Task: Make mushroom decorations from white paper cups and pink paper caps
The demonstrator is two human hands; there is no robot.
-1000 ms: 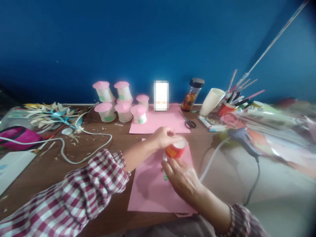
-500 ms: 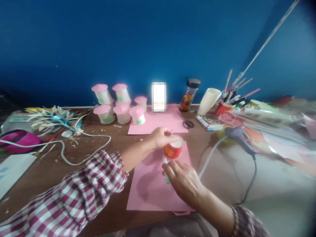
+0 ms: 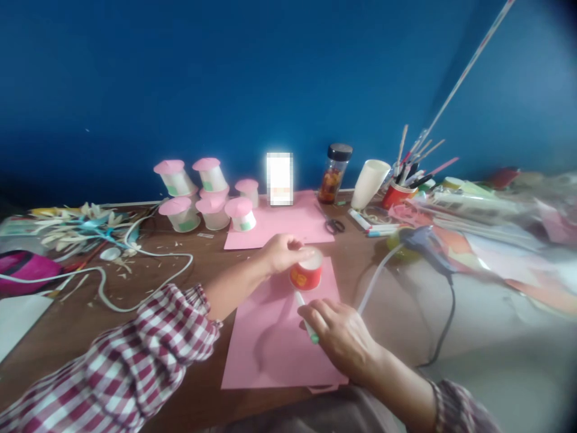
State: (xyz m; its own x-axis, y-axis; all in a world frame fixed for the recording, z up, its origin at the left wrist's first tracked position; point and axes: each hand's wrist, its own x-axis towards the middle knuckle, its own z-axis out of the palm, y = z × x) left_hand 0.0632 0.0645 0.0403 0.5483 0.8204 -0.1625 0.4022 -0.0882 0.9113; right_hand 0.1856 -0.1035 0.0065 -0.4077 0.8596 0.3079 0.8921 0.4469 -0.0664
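Note:
My left hand grips the rim of a small red paper cup with yellow markings and a white inside. The cup is over a sheet of pink paper. Closed around a white marker with a green end, my right hand is just below the cup on the near side. The marker's white end points up toward the cup's lower edge, slightly apart from it. The fingertips under my right hand are hidden.
Several white cups with pink paper tops stand at the back left. Scissors lie near a second pink sheet. Behind stand a dark-lidded bottle and a red pen cup. A glue gun rests at right.
My right hand has drawn slightly away from the cup, and the marker now slants more, its green end farther right. The left hand keeps its hold on the cup. The whole view has shifted slightly.

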